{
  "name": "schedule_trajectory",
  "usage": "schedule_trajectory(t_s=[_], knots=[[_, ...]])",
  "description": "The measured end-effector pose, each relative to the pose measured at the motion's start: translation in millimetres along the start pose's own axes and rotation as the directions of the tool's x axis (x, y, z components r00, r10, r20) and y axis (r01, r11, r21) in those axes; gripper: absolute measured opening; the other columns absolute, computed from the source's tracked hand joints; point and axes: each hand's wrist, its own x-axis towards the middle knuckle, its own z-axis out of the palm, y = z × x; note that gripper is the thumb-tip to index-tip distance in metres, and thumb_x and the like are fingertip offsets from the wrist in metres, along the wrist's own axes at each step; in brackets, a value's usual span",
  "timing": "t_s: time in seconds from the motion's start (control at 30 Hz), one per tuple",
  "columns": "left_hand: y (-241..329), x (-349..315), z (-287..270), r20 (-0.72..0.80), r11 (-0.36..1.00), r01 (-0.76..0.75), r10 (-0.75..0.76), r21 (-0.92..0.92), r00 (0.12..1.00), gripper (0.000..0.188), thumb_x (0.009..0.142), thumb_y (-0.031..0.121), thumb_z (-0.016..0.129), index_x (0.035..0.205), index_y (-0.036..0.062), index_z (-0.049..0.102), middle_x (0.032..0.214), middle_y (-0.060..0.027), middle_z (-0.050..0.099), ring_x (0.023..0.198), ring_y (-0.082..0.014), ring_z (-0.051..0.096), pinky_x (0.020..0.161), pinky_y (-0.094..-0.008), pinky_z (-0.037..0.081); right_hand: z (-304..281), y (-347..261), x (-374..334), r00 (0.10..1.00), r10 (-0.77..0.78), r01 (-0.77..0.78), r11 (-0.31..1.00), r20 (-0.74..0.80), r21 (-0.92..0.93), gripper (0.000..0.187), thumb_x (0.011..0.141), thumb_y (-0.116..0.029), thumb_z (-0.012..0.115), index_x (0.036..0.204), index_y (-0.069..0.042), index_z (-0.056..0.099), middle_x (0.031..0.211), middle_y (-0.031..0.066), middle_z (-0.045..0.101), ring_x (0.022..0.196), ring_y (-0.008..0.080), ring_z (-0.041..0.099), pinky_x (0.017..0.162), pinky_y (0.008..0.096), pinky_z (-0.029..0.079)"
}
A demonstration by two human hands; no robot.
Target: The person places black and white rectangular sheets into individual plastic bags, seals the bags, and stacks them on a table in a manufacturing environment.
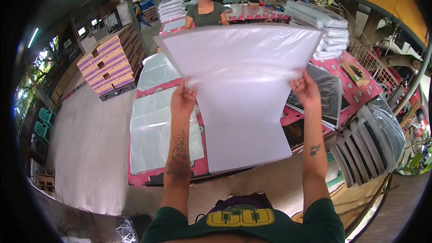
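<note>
In front of me I hold up a large white sheet [240,94], its far part raised and tilted. Shiny clear plastic film [243,54] covers that far part and bunches in a crease between my hands. My left hand [183,99] is closed on the left edge at the crease, and my right hand [306,91] grips the right edge at about the same height. Below, a white panel [247,148] lies at the table's near edge; whether it is joined to the raised sheet I cannot tell. Flat clear plastic bags [150,130] lie beside my left forearm.
The table has a pink patterned cover [355,94]. Dark panels in plastic [326,92] lie right of the sheet. Wrapped stacks [330,31] stand behind, and wrapped panels [366,141] lean at right. Across the table stands a person [207,15]. Stacked cartons [112,60] are at left.
</note>
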Motion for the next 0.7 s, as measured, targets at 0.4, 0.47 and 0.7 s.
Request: schedule_trajectory(t_s=[0.4, 0.47, 0.7], knots=[[-68, -33, -145, -0.311, 0.681, 0.124, 0.159, 0.722, 0.937, 0.03, 0.09, 0.017, 0.057, 0.113, -0.0016, 0.055, 0.091, -0.0044, 0.058, 0.088, -0.0147, 0.056, 0.083, -0.031, 0.044, -192, 104, -45, 0.882, -0.288, -0.006, 0.784, -0.373, -0.621, 0.02, 0.092, -0.021, 0.058, 0.105, -0.006, 0.061, 0.089, 0.0009, 0.063, 0.074, 0.0106, 0.056, 0.077, 0.0324, 0.047], [-60, -15, -124, 0.063, 0.506, -0.145, 0.175, 0.85, 0.983, 0.031, 0.091, 0.021, 0.056, 0.114, 0.0003, 0.053, 0.089, -0.0016, 0.054, 0.085, -0.0115, 0.051, 0.079, -0.0217, 0.041, -130, 121, -30, 0.961, -0.264, 0.124, 0.667, -0.078, -0.735, 0.023, 0.091, -0.021, 0.06, 0.105, -0.003, 0.061, 0.091, 0.0001, 0.063, 0.076, 0.009, 0.056, 0.074, 0.0284, 0.047], [-178, 46, -11, 0.158, 0.255, -0.103, -0.205, 0.961, 0.966, 0.028, 0.095, 0.028, 0.051, 0.097, 0.0009, 0.056, 0.084, -0.0004, 0.057, 0.077, -0.0106, 0.055, 0.068, -0.0213, 0.044, -200, -24, -17, 0.854, -0.308, -0.03, 0.774, -0.419, -0.632, 0.019, 0.088, -0.021, 0.065, 0.094, -0.002, 0.063, 0.084, 0.0022, 0.064, 0.071, 0.0098, 0.057, 0.068, 0.0263, 0.047]])
